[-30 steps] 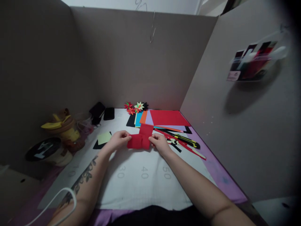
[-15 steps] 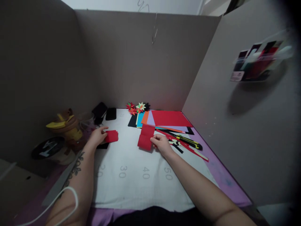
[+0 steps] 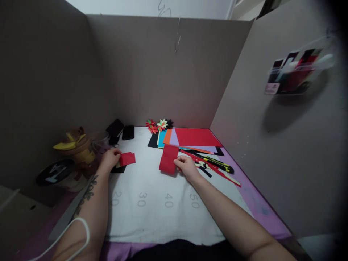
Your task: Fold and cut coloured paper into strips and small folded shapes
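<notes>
On the left of the white mat (image 3: 154, 217), my left hand (image 3: 110, 159) pinches the edge of small red paper pieces (image 3: 127, 159), which look slightly fanned. Beneath them shows a black piece of paper (image 3: 119, 169). Nearer the middle, my right hand (image 3: 186, 166) holds a red paper strip (image 3: 168, 163) by its right edge, thumb against it. A crease crosses this strip, and its lower part curls forward. The fingertips behind both papers are partly hidden.
Coloured paper sheets (image 3: 195, 137) are stacked at the back right. Folded paper stars (image 3: 162, 124) stand behind them. A utility knife (image 3: 220, 165) lies among paper strips. Yellow-brown containers (image 3: 81, 152) and a dark phone-like slab (image 3: 128, 132) occupy the left. Grey panels (image 3: 168, 72) enclose the table.
My left hand has shifted slightly left, and the small red pieces have moved with it, showing more of the paper underneath. My right hand and its strip look almost unchanged.
</notes>
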### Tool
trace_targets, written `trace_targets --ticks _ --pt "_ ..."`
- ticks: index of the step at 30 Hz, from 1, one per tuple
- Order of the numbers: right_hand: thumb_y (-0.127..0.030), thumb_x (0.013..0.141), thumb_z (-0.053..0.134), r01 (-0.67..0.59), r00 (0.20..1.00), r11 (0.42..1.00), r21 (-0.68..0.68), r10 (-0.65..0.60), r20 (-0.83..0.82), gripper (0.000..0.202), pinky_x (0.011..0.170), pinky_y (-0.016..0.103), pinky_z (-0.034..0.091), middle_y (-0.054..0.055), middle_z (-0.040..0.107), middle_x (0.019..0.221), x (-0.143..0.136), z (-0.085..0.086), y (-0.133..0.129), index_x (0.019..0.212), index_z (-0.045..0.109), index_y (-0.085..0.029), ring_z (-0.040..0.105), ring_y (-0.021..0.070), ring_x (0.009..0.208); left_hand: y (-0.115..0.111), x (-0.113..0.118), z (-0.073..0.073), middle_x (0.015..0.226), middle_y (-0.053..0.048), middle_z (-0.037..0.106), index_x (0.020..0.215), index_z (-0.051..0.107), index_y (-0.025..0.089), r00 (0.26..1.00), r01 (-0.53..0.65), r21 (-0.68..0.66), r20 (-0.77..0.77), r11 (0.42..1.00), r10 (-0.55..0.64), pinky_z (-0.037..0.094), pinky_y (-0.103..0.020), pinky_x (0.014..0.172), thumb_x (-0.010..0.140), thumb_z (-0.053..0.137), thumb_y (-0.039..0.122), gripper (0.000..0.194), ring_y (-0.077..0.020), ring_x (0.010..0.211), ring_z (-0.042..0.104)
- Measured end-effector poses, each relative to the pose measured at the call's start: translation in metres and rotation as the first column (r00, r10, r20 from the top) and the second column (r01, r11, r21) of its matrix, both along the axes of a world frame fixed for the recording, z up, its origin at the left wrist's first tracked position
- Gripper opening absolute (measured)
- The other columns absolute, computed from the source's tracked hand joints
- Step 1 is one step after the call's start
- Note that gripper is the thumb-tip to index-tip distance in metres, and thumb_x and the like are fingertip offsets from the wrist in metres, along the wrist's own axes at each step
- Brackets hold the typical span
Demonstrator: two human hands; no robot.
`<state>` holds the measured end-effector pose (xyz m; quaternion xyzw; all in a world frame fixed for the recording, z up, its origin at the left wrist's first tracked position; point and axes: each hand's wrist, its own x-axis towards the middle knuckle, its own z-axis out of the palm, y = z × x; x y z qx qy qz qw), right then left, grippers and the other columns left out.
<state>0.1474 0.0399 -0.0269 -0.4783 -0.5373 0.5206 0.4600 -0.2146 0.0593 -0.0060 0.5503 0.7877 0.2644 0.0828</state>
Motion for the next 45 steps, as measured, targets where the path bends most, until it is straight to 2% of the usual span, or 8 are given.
trace_targets --ticks 3,5,9,11,13,16,23,45 --pt "-0.039 0.067 0.063 -0.002 1.000 1.000 -0.005 0.001 -0.006 0.027 0.035 0.017 0.026 -0.005 0.048 0.040 -0.001 0.003 -0.001 0.059 0.047 -0.019 0.038 0.0066 0.034 -0.005 0.020 0.010 0.093 -0.010 0.067 0.087 0.065 0.018 1.000 0.010 0.092 0.021 0.996 -0.012 0.045 -0.032 0.070 0.069 0.056 0.026 0.022 -0.0258 0.085 0.062" --pt "-0.038 0.068 0.063 -0.005 1.000 1.000 -0.002 0.005 -0.012 0.026 0.036 0.018 0.027 -0.005 0.049 0.041 -0.002 0.005 -0.003 0.058 0.047 -0.019 0.038 0.0068 0.035 -0.013 0.051 0.017 0.095 -0.010 0.066 0.090 0.064 0.016 0.958 0.164 0.132 0.217 0.978 -0.190 0.046 -0.033 0.075 0.072 0.057 0.032 0.025 -0.0253 0.088 0.062" --pt "-0.038 0.068 0.063 0.005 0.999 0.999 0.044 -0.003 -0.046 0.027 0.039 0.020 0.029 -0.005 0.049 0.042 -0.003 0.008 -0.005 0.058 0.048 -0.019 0.039 0.0077 0.037 -0.035 0.129 0.020 0.111 -0.011 0.063 0.090 0.062 0.017 0.553 0.536 0.253 0.615 0.805 -0.562 0.045 -0.034 0.086 0.068 0.067 0.037 0.031 -0.0250 0.103 0.059" --pt "-0.039 0.069 0.064 0.008 0.997 0.997 0.075 -0.002 -0.073 0.027 0.041 0.020 0.031 -0.005 0.049 0.042 -0.003 0.008 -0.005 0.058 0.049 -0.019 0.040 0.0080 0.038 -0.044 0.159 0.016 0.110 -0.012 0.063 0.104 0.058 0.017 0.383 0.611 0.265 0.726 0.746 -0.572 0.047 -0.036 0.084 0.065 0.073 0.033 0.045 -0.0255 0.102 0.059" --pt "-0.040 0.069 0.064 -0.007 0.996 0.995 0.097 0.015 -0.085 0.027 0.043 0.021 0.033 -0.005 0.050 0.044 -0.002 0.009 -0.006 0.059 0.050 -0.019 0.041 0.0085 0.040 -0.048 0.176 0.011 0.109 -0.013 0.064 0.122 0.045 0.019 0.321 0.549 0.278 0.801 0.789 -0.505 0.050 -0.036 0.078 0.061 0.076 0.031 0.070 -0.0247 0.095 0.063" --pt "-0.040 0.069 0.065 -0.032 0.995 0.993 0.114 0.042 -0.087 0.028 0.045 0.022 0.033 -0.005 0.050 0.045 -0.002 0.011 -0.008 0.058 0.050 -0.019 0.042 0.0092 0.042 -0.047 0.180 0.005 0.103 -0.012 0.066 0.133 0.033 0.020 0.342 0.459 0.277 0.822 0.844 -0.455 0.051 -0.034 0.075 0.057 0.080 0.030 0.090 -0.0237 0.089 0.065" --pt "-0.037 0.070 0.064 -0.074 0.992 0.987 0.144 0.088 -0.091 0.026 0.046 0.022 0.032 -0.005 0.049 0.045 -0.005 0.018 -0.016 0.057 0.050 -0.019 0.041 0.0093 0.043 -0.048 0.178 0.009 0.099 -0.012 0.070 0.101 0.064 0.012 0.281 0.547 0.262 0.837 0.795 -0.469 0.050 -0.032 0.074 0.059 0.079 0.037 0.052 -0.0258 0.086 0.066" --pt "-0.032 0.068 0.061 -0.007 1.000 0.986 0.166 0.011 -0.022 0.024 0.046 0.022 0.030 -0.006 0.044 0.045 -0.007 0.027 -0.020 0.054 0.047 -0.019 0.038 0.0090 0.045 -0.057 0.192 0.007 0.080 -0.007 0.072 0.083 0.070 0.010 0.307 0.464 0.167 0.891 0.870 -0.335 0.047 -0.026 0.066 0.057 0.078 0.031 0.034 -0.0191 0.069 0.064"
